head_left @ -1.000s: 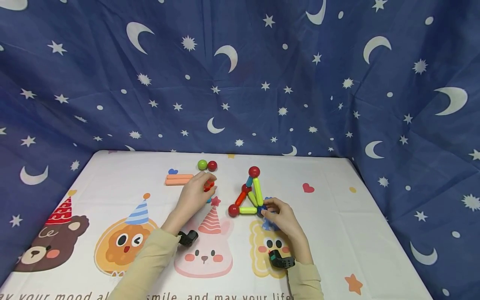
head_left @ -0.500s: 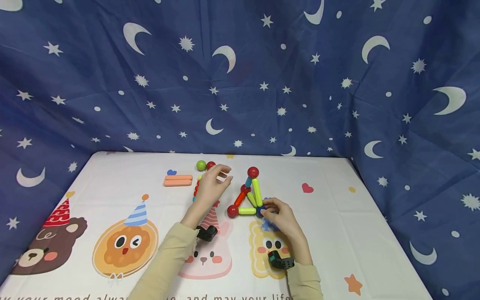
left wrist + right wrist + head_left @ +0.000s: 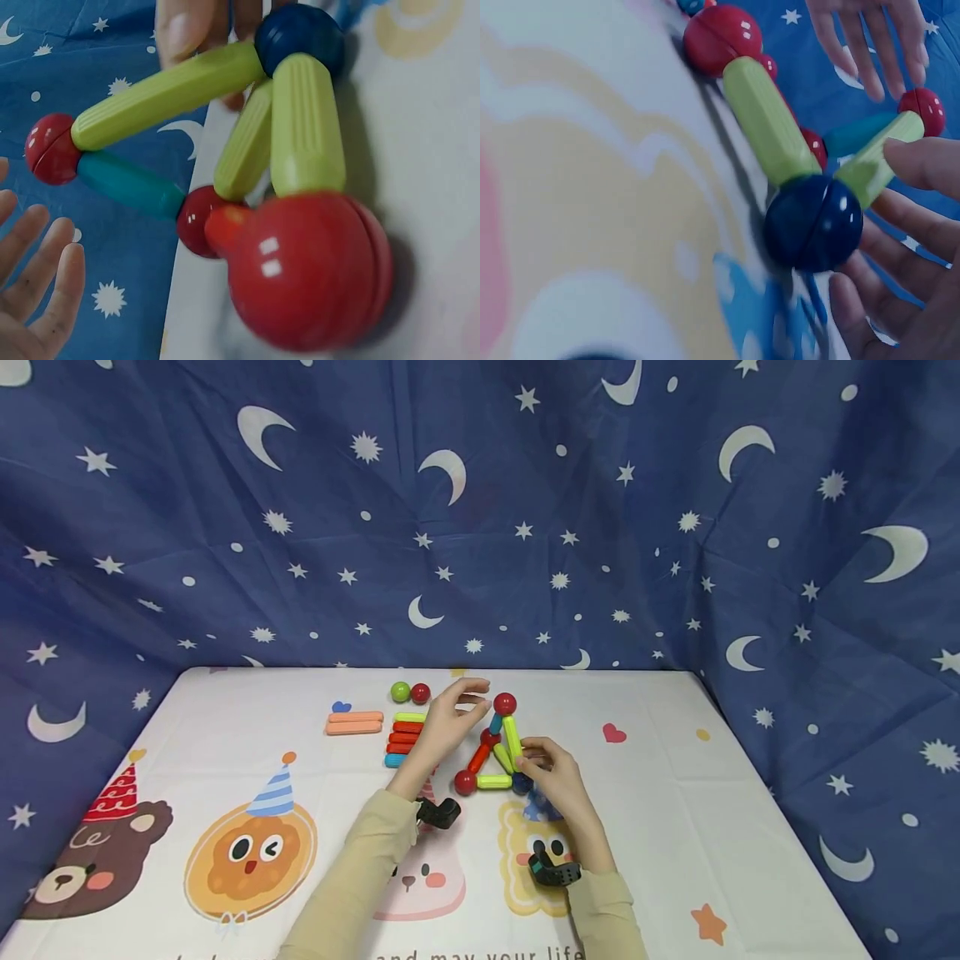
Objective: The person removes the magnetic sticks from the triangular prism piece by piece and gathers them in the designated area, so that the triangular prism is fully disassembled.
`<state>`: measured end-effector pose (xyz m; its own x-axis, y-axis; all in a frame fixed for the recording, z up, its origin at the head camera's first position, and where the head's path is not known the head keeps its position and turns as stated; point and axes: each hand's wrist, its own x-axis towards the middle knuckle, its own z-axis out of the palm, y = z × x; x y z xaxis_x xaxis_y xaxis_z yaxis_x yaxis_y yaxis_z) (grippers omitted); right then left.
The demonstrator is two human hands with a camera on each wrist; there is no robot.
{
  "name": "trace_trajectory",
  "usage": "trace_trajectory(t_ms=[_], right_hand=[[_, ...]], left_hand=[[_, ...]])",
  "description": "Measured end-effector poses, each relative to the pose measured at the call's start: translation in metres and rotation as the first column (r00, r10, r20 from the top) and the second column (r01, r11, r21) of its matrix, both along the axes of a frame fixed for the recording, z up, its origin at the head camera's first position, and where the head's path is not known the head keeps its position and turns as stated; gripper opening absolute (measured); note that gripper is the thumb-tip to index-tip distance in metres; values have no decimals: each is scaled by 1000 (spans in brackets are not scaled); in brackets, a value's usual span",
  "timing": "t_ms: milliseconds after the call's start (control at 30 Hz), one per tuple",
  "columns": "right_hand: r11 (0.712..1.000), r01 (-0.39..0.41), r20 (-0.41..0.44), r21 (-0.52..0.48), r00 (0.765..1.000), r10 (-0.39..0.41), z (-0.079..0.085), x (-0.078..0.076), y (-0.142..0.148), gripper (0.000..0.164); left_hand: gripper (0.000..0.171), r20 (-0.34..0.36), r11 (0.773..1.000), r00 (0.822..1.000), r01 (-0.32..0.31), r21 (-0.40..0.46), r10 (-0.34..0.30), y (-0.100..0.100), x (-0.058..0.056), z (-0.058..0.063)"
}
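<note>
A frame of magnetic rods and balls stands on the table. Three red balls, among them a top red ball [image 3: 505, 703], and a dark blue ball [image 3: 522, 783] join yellow-green, teal and red rods. My right hand [image 3: 557, 777] pinches the slanting yellow-green rod [image 3: 881, 159] just above the blue ball, thumb on one side and fingers behind it. Beside the top red ball is my left hand [image 3: 456, 717], its fingers loosely extended and holding nothing. In the left wrist view those fingers [image 3: 45, 262] spread apart from the frame.
Left of the frame lies a row of loose rods [image 3: 405, 738] in yellow-green, red and blue, partly behind my left wrist. Two orange rods [image 3: 354, 723] lie farther left. A green ball [image 3: 401, 692] and a loose red ball [image 3: 421, 693] sit near the back edge.
My left hand has moved right, from over the loose rods to beside the top red ball. My right hand has shifted up from the blue ball onto the slanting yellow-green rod.
</note>
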<state>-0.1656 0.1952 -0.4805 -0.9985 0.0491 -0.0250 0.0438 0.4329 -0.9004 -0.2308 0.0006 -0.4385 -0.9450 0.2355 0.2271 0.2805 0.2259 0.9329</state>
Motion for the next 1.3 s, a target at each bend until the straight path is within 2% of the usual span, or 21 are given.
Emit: trace_trajectory(t_ms=[100,133,233,367,500,733,1033,1300], right_hand=[[999,19,-7,-34,1000,-19,4,-8,-4,34],[998,24,-11,-50,1000,-25,5,-11,-5,34],[992,38,-18,-116,999,-40,7,-17,-9,35],[982,41,-26,-185,999,-46,11,-22,-15,34],[976,46,-31,-211,998,-54,14,-26,-21,34],[966,83,-86,-244,991,-106,17,-29,-30,34],[960,131,-133,-249,977,-168,16,-30,-35,22],[961,131,-142,-245,975,-169,15,-30,-37,23]], left_hand=[[35,27,999,999,36,1,-36,5,-3,1],[34,30,999,999,44,4,-44,6,-7,-3],[36,46,996,995,86,1,-86,9,-9,-3],[38,58,990,988,142,-17,-141,12,-11,-4],[39,71,985,983,172,-32,-169,14,-11,-3],[43,85,980,980,185,-77,-178,14,-9,-4],[41,61,978,984,176,-115,-170,13,-6,-6],[38,73,984,986,155,-86,-148,14,-7,-7]])
